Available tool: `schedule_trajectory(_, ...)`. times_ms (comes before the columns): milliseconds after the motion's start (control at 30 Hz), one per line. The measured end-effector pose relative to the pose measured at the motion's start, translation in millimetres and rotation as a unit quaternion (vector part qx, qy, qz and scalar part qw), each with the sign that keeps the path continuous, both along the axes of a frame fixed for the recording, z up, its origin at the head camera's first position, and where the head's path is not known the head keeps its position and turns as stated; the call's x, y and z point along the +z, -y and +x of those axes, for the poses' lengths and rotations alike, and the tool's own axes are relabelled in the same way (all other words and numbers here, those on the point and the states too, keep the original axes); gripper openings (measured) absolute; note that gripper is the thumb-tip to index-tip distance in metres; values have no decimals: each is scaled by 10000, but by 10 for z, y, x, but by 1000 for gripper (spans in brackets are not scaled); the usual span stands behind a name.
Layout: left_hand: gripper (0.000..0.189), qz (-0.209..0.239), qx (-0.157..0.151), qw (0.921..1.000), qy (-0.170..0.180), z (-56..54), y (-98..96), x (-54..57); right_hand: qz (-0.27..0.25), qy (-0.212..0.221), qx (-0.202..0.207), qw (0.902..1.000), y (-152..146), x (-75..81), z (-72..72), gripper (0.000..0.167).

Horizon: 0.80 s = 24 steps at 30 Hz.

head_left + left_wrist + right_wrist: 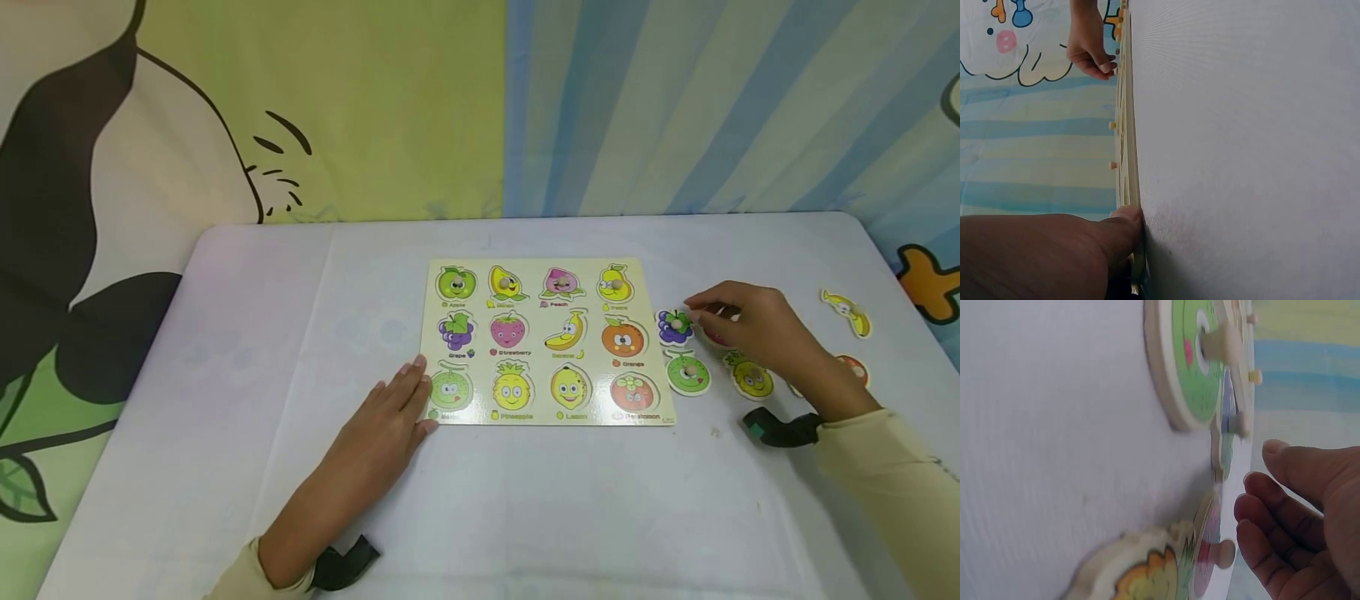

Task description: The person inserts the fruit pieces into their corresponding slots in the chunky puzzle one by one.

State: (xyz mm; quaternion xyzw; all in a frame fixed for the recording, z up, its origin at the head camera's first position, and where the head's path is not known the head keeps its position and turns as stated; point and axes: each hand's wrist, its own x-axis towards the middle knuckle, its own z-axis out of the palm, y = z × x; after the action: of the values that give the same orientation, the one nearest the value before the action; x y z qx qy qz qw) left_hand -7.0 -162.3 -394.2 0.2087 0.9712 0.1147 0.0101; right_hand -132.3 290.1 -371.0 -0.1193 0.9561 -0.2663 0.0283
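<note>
A wooden fruit puzzle board (536,332) lies flat on the white-covered table, with knobbed pieces in its top row. My left hand (392,398) rests on its front left corner, fingers extended, thumb along the front edge. My right hand (761,327) hovers over loose pieces to the board's right, fingers slightly bent. The right wrist view shows nothing between thumb and fingers. Below the fingertips is a red piece, partly hidden, its knob (1225,554) apart from them. Near that hand lie a grape piece (675,327), a green melon piece (687,373) and a pineapple piece (751,377).
Farther right lies a banana piece (849,313). A red-orange round piece (854,367) is partly covered by the right forearm. The white tablecloth (300,333) spreads around the board, and a printed curtain (375,125) hangs behind the table.
</note>
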Motion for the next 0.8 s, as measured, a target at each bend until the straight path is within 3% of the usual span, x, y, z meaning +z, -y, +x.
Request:
schedule_trajectory(367, 58, -41, 26, 10000, 18, 6, -4, 14, -44, -122, 418, 9990, 147, -36, 65, 24)
schedule_trajectory(600, 59, -55, 30, 10000, 3, 9, -4, 13, 200, 126, 331, 9992, 201, -76, 64, 27)
schedule_trajectory(800, 59, -63, 37, 10000, 38, 1, -2, 8, 241, -76, 405, 9989, 229, -79, 64, 18)
